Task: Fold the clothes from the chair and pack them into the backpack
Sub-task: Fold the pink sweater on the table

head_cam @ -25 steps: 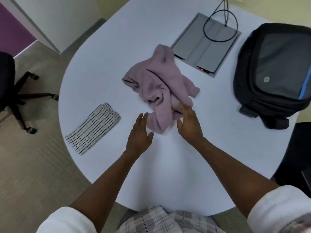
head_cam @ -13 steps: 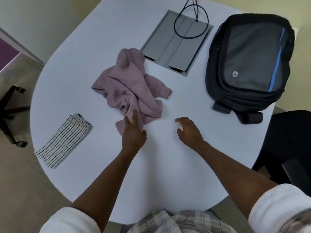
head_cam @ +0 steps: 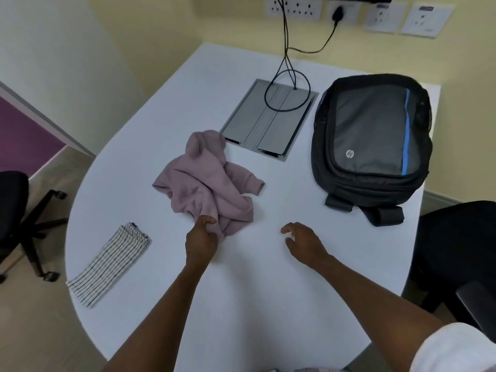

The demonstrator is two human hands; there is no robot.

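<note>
1. Crumpled mauve fleece garment [head_cam: 206, 189]: mid-table, unfolded; left hand [head_cam: 201, 237] pinches its near edge, likely to spread it.
2. Right hand [head_cam: 303, 241]: fingers loosely apart, holding nothing.
3. Folded striped cloth [head_cam: 110, 264]: set aside, left.
4. Black zipped backpack [head_cam: 373, 140]: right, awaiting packing.

Mauve garment [head_cam: 206, 183], black-striped white cloth [head_cam: 110, 264]

Item: backpack [head_cam: 373, 146], black with a grey front panel. We read one mark on it, a small round white "hp" logo (set low on the left of the grey panel, tilted with the bag). Item: wall plates [head_cam: 426, 18] above the bench carry small dark labels whose print we cannot read. We find no other legible text.
</note>
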